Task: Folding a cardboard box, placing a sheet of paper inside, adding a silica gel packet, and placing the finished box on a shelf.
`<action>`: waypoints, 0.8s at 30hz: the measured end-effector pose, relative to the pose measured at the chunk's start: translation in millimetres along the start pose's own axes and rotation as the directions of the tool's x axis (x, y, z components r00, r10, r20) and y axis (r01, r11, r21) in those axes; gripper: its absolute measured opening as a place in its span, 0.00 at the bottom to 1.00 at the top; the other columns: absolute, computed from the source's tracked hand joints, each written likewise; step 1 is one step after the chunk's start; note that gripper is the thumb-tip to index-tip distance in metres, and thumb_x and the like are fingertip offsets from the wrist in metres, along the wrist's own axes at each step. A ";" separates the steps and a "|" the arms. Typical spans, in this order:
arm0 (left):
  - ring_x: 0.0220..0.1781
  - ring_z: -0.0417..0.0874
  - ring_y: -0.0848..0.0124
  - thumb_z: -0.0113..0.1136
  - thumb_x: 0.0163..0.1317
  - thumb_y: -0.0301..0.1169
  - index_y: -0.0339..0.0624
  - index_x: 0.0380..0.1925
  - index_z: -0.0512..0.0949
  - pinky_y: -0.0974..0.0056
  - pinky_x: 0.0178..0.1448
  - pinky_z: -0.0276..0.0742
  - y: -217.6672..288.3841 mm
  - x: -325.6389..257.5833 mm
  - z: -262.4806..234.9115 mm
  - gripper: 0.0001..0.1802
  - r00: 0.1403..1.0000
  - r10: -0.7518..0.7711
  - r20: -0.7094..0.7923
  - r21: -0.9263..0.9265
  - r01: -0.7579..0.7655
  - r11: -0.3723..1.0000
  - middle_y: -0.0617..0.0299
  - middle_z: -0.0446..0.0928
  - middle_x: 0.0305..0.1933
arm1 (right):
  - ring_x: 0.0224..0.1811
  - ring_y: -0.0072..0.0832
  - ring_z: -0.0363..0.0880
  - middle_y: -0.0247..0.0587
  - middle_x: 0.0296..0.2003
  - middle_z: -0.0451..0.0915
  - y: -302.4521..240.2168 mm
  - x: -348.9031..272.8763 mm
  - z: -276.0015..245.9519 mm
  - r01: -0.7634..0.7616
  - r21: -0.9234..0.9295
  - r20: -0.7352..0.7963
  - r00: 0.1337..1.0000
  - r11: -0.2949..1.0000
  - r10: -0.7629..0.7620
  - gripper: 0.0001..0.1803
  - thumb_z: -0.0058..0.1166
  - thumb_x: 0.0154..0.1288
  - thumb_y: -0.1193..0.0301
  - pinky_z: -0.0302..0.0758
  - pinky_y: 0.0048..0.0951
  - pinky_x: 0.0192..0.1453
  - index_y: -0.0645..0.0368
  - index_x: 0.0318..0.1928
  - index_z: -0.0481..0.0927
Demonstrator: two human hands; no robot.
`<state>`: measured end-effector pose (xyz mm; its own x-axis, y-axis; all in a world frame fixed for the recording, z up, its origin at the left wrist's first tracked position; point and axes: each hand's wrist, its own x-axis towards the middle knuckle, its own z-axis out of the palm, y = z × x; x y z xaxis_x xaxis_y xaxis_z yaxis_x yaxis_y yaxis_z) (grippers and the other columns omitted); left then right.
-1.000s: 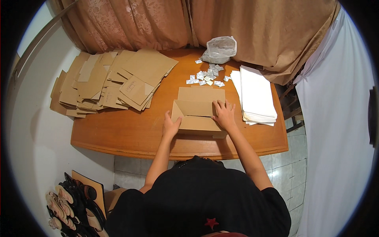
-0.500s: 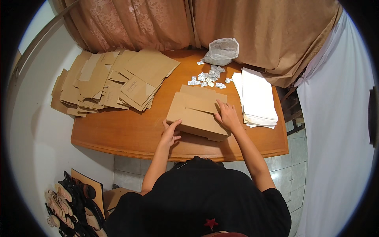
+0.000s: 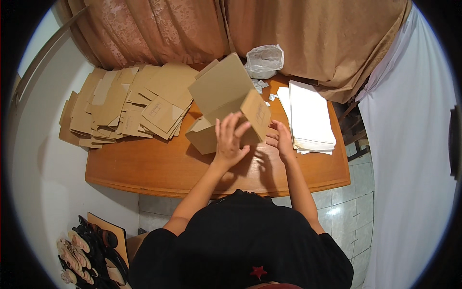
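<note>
Left hand, fingers spread, pressed flat against the near side of a partly folded cardboard box. Right hand at the box's right end flap, fingers curled on its edge. Box raised off the wooden desk, tilted, large panel facing up toward the curtain.

Left of it: loose heap of flat cardboard blanks spread over the desk's far left corner. Right of it: stack of white paper sheets, just beside the right hand. Behind the box: crumpled clear plastic bag, a few small white packets near it. Shoes on floor, lower left.
</note>
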<state>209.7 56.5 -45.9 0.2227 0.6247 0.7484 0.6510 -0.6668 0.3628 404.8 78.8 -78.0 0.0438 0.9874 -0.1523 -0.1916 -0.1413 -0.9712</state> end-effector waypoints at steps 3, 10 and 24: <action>0.64 0.57 0.55 0.66 0.33 0.28 0.62 0.55 0.63 0.37 0.64 0.45 -4.7 -28.9 35.9 0.43 0.985 0.061 0.162 0.111 -0.080 0.991 0.60 0.59 0.63 | 0.48 0.36 0.72 0.43 0.53 0.68 -3.3 -0.7 -7.3 -0.134 -0.030 -0.050 0.990 0.991 0.133 0.35 0.42 0.61 0.44 0.73 0.37 0.39 0.56 0.60 0.60; 0.66 0.54 0.60 0.62 0.44 0.34 0.61 0.54 0.67 0.42 0.67 0.38 9.1 -53.3 66.1 0.32 0.947 0.090 0.309 -0.085 -0.067 0.994 0.64 0.56 0.65 | 0.46 0.36 0.68 0.44 0.51 0.67 55.2 28.0 -34.9 -0.348 -0.066 -0.050 0.937 0.935 0.345 0.36 0.55 0.54 0.52 0.70 0.37 0.42 0.53 0.60 0.60; 0.50 0.66 0.53 0.54 0.56 0.30 0.37 0.37 0.74 0.54 0.54 0.61 -58.0 -109.7 8.0 0.10 0.923 -0.386 0.008 0.191 0.377 0.906 0.52 0.69 0.43 | 0.47 0.29 0.72 0.43 0.46 0.73 82.8 52.0 -55.5 -0.147 -0.078 -0.035 0.989 0.986 0.144 0.24 0.52 0.57 0.72 0.69 0.28 0.51 0.63 0.55 0.67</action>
<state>153.3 29.9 -153.4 -0.0401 0.8367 0.5462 0.8123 -0.2910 0.5055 445.7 114.6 -176.4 0.0501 0.9535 -0.2973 -0.1191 -0.2898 -0.9496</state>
